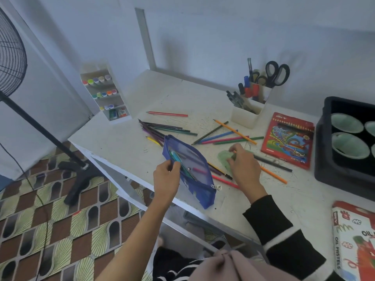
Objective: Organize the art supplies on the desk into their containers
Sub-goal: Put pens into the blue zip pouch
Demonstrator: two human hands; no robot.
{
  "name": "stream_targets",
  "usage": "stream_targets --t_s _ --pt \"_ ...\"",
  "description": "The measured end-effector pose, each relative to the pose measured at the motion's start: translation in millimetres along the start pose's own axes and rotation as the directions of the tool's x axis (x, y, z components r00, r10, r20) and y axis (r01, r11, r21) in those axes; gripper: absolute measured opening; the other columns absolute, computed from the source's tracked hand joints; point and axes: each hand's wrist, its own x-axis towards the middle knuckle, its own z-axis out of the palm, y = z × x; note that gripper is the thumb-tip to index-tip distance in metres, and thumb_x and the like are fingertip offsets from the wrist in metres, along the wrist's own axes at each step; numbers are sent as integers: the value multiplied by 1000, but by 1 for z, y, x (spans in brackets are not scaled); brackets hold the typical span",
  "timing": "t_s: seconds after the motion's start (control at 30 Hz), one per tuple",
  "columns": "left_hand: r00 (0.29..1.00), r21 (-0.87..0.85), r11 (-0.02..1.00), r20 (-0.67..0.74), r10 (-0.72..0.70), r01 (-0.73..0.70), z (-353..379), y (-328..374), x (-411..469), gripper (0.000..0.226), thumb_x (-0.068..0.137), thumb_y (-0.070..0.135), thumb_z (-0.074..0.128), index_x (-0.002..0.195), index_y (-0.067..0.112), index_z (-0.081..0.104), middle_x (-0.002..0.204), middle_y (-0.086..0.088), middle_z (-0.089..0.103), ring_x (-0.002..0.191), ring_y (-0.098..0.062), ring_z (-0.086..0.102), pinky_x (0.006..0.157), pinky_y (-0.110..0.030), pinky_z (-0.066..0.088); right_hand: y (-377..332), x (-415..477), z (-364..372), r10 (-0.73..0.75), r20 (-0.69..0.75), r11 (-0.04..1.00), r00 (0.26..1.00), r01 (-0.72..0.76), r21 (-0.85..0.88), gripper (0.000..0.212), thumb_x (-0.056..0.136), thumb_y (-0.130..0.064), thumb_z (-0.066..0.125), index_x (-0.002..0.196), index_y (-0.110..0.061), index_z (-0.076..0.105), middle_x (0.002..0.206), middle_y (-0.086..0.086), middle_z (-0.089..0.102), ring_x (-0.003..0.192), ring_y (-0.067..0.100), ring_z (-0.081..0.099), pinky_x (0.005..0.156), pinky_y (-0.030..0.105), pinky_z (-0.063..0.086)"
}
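Blue mesh, see-through on its upper face, makes up the zip pouch (199,159), which lies slantwise at the near edge of the white desk (121,142) with its mouth open and one corner hanging past the edge. Pens and pencils show through the mesh, among them a teal one and a pink one. Around it, coloured pencils lie loose on the desk: a dark bundle (162,127) just behind the pouch, a crossed scatter (227,137) to its right, a single red pencil (167,113) farther back, and a few more poking out from under the pouch's right side. An orange pencil (274,175) runs under the right grip (243,167). That hand is blurred, its fingers bent over the pencil's far end and a green scribble (224,157) on the desk; whether they actually pinch the pencil cannot be told. The left grip (166,175) reaches in from below, bare forearm raised, thumb and fingers pinching the pouch's open edge. The right forearm wears a black sleeve with white bands. A red pencil box (288,139) lies flat beyond the right grip. The black tray (324,138) of bowls and the oil pastels box (353,240) are cut off at the right border.
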Motion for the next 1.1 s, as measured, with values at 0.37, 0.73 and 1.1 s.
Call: stream_targets --t_s 0.37,0.73,1.1 --pt "1000 15 1000 -18 1 -1 -7 3 -6 40 93 14 48 54 13 36 51 -7 40 55 -23 41 56 -32 29 -81 -27 -26 -374 -11 832 927 341 437 28 92 -20 58 116 -8 65 99 9 71 82 19 66 82 34 54" --pt "999 -2 999 -11 -32 32 -10 0 -7 37 93 15 47 59 11 36 57 -10 39 56 -23 40 57 -35 32 6 0 -5 -68 301 996 951 45 81 22 83 -10 68 105 -12 69 91 6 67 84 19 62 78 28 49" --pt "999 24 999 -24 -23 24 -10 3 -10 39 96 13 44 58 11 36 51 -4 39 48 -22 42 43 -22 34 28 -10 -11 -85 111 977 990 61 203 5 83 -13 69 87 -12 72 81 0 67 71 8 57 66 16 43"
